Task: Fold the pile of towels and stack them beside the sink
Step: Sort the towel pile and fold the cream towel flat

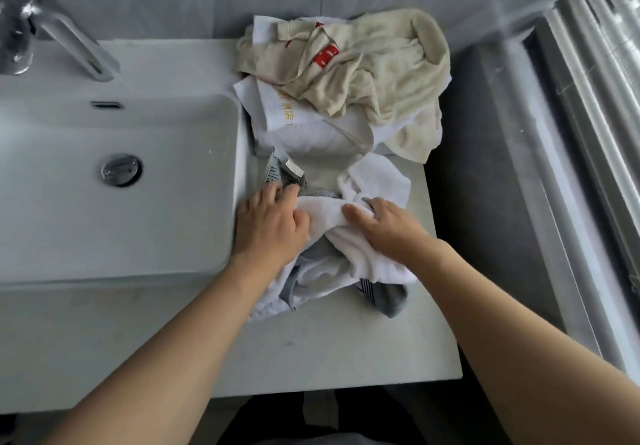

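Landmark: the white rectangular ceramic sink (69,202), set into the pale countertop (346,347). Just right of the sink's right rim, both hands are working on a crumpled white terry towel (360,257) that is lying bunched on the counter, with a grey cloth with striped edging (391,300) showing beneath and around it. The left hand (268,228), nearest the sink rim, is pressing down with fingers curled into the white towel's edge, gripping it. The right hand (384,228), farther from the sink, is lying over the towel with thumb and fingers pinching a fold. Beyond the hands, right of the sink's far corner, a rumpled cream towel with a red label (363,73) is sitting atop folded white towels with gold lettering (294,122). A chrome tap (76,49) is standing behind the sink.
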Demonstrator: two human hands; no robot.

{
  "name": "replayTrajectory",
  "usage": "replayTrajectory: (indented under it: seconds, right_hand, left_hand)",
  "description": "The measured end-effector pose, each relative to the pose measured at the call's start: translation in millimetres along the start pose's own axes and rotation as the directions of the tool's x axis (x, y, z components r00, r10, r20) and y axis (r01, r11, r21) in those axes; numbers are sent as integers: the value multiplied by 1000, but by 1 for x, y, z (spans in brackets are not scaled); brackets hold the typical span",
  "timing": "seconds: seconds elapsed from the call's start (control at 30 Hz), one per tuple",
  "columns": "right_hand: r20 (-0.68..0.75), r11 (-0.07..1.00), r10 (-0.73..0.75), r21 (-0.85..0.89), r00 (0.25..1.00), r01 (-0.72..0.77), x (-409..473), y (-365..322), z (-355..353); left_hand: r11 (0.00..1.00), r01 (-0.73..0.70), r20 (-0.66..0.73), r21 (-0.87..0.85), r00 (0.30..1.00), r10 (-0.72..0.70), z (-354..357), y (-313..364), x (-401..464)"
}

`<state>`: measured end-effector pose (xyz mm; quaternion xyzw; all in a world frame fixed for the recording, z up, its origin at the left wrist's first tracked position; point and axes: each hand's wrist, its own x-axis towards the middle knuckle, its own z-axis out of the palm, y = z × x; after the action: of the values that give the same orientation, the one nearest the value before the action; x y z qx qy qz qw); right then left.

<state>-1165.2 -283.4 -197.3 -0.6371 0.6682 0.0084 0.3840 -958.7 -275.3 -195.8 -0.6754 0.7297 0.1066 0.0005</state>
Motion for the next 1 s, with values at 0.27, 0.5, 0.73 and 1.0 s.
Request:
replayTrajectory:
  seconds: [0.27,0.5,0.73,1.0]
  right_hand:
    - [16,987,16,-161,1000,-13,-1,4,-1]
    - [-410,983,-126,71,903,169,35,-23,-72]
    - [-585,975,-219,-159,780,155,94,-34,-129]
    - [-357,953,-123,-304,926,9,165,-13,-163]
  left_hand:
    - [1000,-1,-10,14,1000,1,-9,4,1]
    - [972,-96,-241,-216,970,42,-59,10,65]
    - [970,-156,-250,-186,962,107,-78,38,170]
    - [971,-164,-205,-174,970,127,-70,55,229]
